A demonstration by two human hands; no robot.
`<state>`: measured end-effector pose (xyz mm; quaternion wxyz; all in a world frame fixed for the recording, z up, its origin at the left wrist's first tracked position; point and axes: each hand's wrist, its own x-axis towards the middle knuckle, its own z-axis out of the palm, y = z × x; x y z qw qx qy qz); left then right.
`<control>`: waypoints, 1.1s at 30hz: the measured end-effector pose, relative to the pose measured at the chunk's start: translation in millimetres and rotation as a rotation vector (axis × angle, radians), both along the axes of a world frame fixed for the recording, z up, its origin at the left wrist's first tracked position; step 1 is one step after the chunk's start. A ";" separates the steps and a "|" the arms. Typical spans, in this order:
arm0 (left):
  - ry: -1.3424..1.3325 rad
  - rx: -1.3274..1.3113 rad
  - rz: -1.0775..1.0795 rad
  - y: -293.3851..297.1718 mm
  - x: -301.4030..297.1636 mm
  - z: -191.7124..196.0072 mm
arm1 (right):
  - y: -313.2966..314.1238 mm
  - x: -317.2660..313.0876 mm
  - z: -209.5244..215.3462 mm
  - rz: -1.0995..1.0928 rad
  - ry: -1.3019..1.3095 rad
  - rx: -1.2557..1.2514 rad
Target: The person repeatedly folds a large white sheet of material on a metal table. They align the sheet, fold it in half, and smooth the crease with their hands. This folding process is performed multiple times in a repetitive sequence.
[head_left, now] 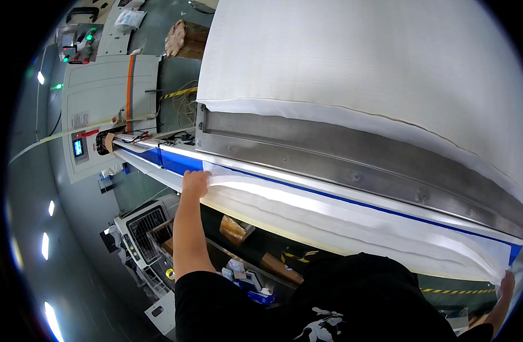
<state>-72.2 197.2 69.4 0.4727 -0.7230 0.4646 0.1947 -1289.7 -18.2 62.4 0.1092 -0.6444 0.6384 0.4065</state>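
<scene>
A long white fabric sheet (330, 214) lies along a blue-edged rail (181, 162) and hangs in folds toward my body. At its left end my left hand (196, 183) is closed on the sheet's edge, fingers over the blue strip. Far to the right, close to the picture's rim, my right hand (506, 284) grips the sheet's other end, where the cloth bunches up. Between the two hands the near edge sags in a shallow curve. My right fingers are small and partly hidden by the cloth.
Beyond the rail runs a bare metal trough (341, 165), with a wide white cloth (358, 57) above it. At left stands a pale machine cabinet (110, 85) with a lit screen. Below lie a cardboard box (234, 229) and a shelf of small items (247, 279).
</scene>
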 end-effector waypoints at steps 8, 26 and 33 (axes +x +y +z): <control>-0.168 0.346 -0.047 -29.8 20.8 -10.9 | 0.0 -4.1 -5.4 0.002 -0.007 0.009; -0.339 -0.275 0.044 -18.1 16.2 -26.4 | -7.1 36.8 8.9 -0.008 -0.008 0.061; -0.127 -0.332 -0.055 -4.8 19.2 -39.5 | 0.4 47.7 6.7 0.085 0.054 0.121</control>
